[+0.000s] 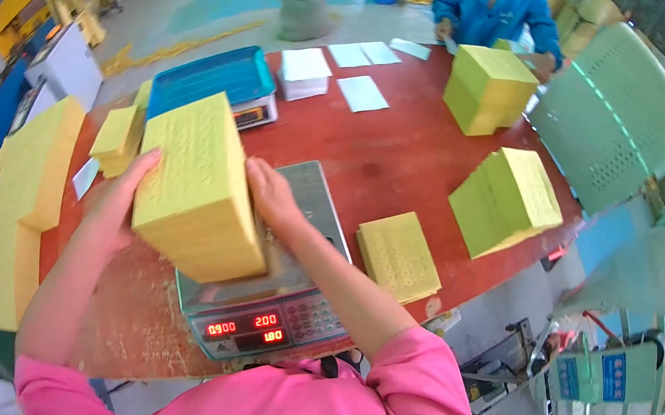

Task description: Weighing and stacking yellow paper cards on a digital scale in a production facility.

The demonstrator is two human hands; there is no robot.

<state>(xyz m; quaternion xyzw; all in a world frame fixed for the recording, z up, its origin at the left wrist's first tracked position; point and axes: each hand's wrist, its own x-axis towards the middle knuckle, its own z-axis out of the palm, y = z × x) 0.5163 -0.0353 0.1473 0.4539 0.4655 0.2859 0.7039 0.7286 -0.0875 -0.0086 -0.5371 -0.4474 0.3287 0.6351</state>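
- While both hands press inward on a tall yellow paper stack (194,183) at left of centre, the left hand (131,188) lies along its left side, its farther fingers hidden.
- The right hand (271,195) is set against the opposite side, its fingers together near the upper right edge; the stack is thus clasped between the two hands.
- The stack stands tilted, its dimpled top facing the camera, and overlaps the left part of a digital scale (318,200) at lower centre; whether it touches the metal pan cannot be told.
- Red figures glow on the scale's display (247,328), nearest the pink-sleeved wearer.
- Just right of the scale lies a low yellow stack (399,257).
- At left, smaller yellow bundles (116,136) stand beside the held stack; a long yellow pile (21,233) fills the far left.
- In the upper left, behind the held stack, is a second scale with a blue tray (215,78).
- To the right of this tray sits a white paper pile (304,74), with loose white sheets (363,94) near it on the red table (376,162).
- Two further yellow blocks, a nearer block (504,204) and a farther block (485,97), occupy the right and upper right.
- Behind the farther block, a co-worker in blue (501,10) sits at the table's far edge.
- A pale green chair (620,116) borders the table at upper right.
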